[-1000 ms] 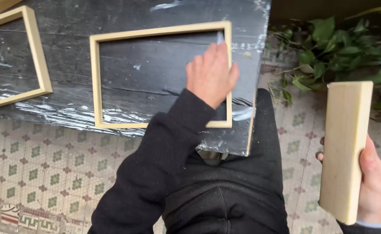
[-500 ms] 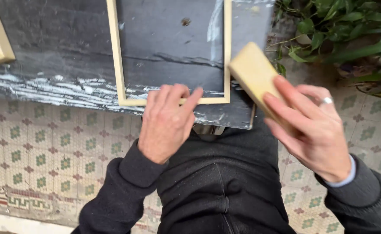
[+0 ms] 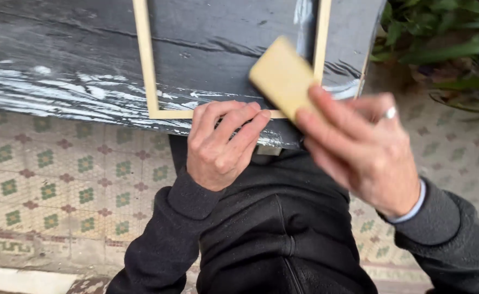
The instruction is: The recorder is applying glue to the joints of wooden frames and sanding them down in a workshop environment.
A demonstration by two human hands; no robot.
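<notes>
A pale wooden frame point(image 3: 144, 60) lies flat on a table covered in black plastic sheet point(image 3: 60, 65). My left hand point(image 3: 217, 144) rests with curled fingers on the frame's near rail at the table's front edge. My right hand point(image 3: 359, 149), wearing a ring, grips a pale wooden block point(image 3: 283, 76) and holds it tilted over the frame's near right corner. The block's far end is close to the frame's right rail. Whether the block touches the frame cannot be told.
White smears streak the black sheet near its front edge. Patterned floor tiles point(image 3: 60, 185) lie below the table. Green plants point(image 3: 441, 38) stand at the upper right beside the table's end. My dark sleeves and lap fill the bottom of the view.
My right hand brought the block from far out on the right in over the frame's corner. My left hand slid from the frame's right rail down to its near rail. The view moved closer.
</notes>
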